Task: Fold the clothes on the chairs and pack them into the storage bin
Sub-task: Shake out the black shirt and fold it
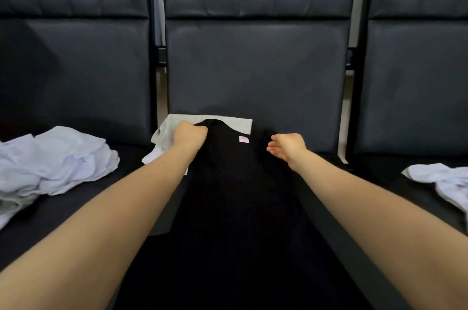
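Black garment (235,183): I have it spread on the middle chair seat (255,77), collar end toward the backrest, its pale label (244,139) facing up; the near end runs out of view under my arms.
Left hand (188,133): fingers curled round the left shoulder of the garment, gripping the cloth.
Right hand (287,146): fingers loose and spread, holding nothing, just beside the right shoulder.
Risk, layer beneath: a grey garment (164,132) lies under the collar; I judge a pull from my left hand could drag it along or catch it in the fold.
Risk, uneven hold: with one shoulder gripped, the other side may bunch or slide.
Risk, dark on dark: black cloth on a black seat hides its edges from me.
Room: white pile (55,158) on the left seat, white garment (443,183) on the right; gaps between the seats could swallow a sleeve.
Storage bin: not in view.
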`<state>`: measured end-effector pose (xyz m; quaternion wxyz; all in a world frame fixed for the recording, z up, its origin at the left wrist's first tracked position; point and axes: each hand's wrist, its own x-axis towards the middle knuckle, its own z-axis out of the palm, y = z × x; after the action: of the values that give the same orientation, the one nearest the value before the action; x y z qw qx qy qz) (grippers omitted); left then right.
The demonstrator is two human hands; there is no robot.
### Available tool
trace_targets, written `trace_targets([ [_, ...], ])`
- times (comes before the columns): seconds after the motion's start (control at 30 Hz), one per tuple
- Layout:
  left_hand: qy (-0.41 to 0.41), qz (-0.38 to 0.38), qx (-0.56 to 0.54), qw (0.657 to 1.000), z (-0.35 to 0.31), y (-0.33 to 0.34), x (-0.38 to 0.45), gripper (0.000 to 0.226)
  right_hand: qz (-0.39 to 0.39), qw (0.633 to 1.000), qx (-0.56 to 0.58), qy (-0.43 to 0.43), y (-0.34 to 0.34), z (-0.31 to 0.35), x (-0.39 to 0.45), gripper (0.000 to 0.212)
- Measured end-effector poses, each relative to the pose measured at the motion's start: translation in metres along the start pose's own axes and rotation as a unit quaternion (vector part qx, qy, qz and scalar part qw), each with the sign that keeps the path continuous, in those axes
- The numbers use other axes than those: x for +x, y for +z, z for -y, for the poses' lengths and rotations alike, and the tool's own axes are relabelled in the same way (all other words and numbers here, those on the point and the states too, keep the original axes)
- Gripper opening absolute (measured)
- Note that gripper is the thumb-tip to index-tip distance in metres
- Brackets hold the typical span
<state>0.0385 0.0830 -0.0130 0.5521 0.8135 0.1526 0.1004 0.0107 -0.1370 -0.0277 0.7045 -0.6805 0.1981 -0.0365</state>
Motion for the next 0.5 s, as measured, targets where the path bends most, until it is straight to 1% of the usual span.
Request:
trace_targets([
  [0.03,0.01,-0.013,0.003,1.0,0.0,-0.001,-0.007,0.026,-0.017,0.999,-0.027,-0.039,-0.002,-0.004,-0.006,0.026],
  [0.1,0.021,-0.003,-0.007,1.0,-0.004,-0.009,-0.03,0.025,-0.024,0.993,-0.07,-0.091,-0.008,-0.008,-0.026,0.031],
  [0.13,0.022,0.011,-0.013,1.0,-0.005,-0.013,-0.041,0.018,-0.017,0.99,-0.089,-0.105,-0.011,-0.008,-0.039,0.031],
  [0.17,0.027,0.024,-0.009,0.999,-0.004,-0.018,-0.052,0.006,-0.01,0.987,-0.113,-0.115,-0.015,-0.008,-0.052,0.029],
  [0.23,0.024,0.051,0.004,0.998,0.0,-0.03,-0.084,0.027,0.001,0.975,-0.176,-0.132,-0.024,-0.009,-0.082,0.02],
  [0.27,0.029,0.056,0.01,0.998,0.002,-0.036,-0.1,0.023,0.006,0.968,-0.206,-0.143,-0.028,-0.01,-0.097,0.015],
  [0.33,0.041,0.064,0.034,0.997,0.009,-0.05,-0.13,0.013,0.013,0.947,-0.268,-0.174,-0.036,-0.012,-0.126,0.013],
  [0.4,0.069,0.068,0.072,0.993,0.017,-0.064,-0.157,0.006,0.022,0.916,-0.338,-0.214,-0.046,-0.019,-0.154,0.016],
  [0.43,0.088,0.067,0.101,0.989,0.022,-0.072,-0.169,0.004,0.028,0.899,-0.373,-0.228,-0.049,-0.024,-0.169,0.017],
  [0.5,0.125,0.066,0.158,0.977,0.035,-0.087,-0.189,0.008,0.042,0.87,-0.43,-0.238,-0.058,-0.037,-0.194,0.018],
])
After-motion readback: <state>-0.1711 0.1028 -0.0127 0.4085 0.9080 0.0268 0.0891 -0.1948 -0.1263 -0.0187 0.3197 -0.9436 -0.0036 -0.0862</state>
